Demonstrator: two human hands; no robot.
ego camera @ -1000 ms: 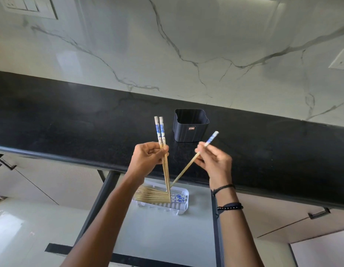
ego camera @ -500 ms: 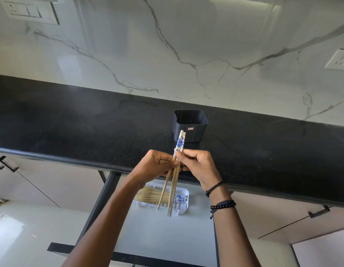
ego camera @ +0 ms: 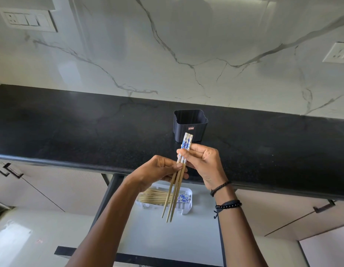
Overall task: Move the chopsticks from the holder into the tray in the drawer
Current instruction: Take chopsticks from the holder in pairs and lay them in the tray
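Note:
Three wooden chopsticks (ego camera: 175, 191) with blue-and-white patterned tops are bunched together, tips pointing down over the drawer. My right hand (ego camera: 204, 164) pinches them near the patterned tops, and my left hand (ego camera: 157, 172) grips their shafts just below. The black square holder (ego camera: 190, 123) stands on the counter right behind them and looks empty. Below, a white tray (ego camera: 186, 210) lies in the open drawer (ego camera: 167, 239) with several chopsticks (ego camera: 157, 197) lying flat in it.
The black stone countertop (ego camera: 71, 132) runs across the view with a marble backsplash behind. Closed cabinet fronts with dark handles (ego camera: 323, 207) flank the drawer. Wall sockets (ego camera: 28, 20) sit at the upper left and right edge.
A second ago my hands were apart, two chopsticks in the left and one in the right. They have come together and the three chopsticks are now gathered into one bundle.

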